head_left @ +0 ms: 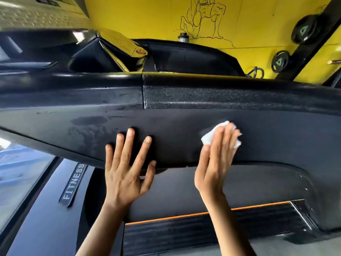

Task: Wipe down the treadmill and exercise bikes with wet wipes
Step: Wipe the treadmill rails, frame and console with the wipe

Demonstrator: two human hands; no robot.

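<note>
Two hands are reaching forward over the treadmill belt (203, 230) onto the black motor cover (184, 119). Left hand (127, 174) is lying flat on the plastic, fingers spread, grip fully open and holding nothing. Right hand (215, 163) is pressing a white wet wipe (210, 135) against the cover under straight fingers, grip open, nothing curled round it. Cover's long axis is running left to right. Damp streaks are showing left of the left hand; a duller stretch is lying right of and above the wipe, nearest the right hand, so probably the next sweep. Beyond, weight plates (306, 30) are hanging against a yellow wall (147, 19).
</note>
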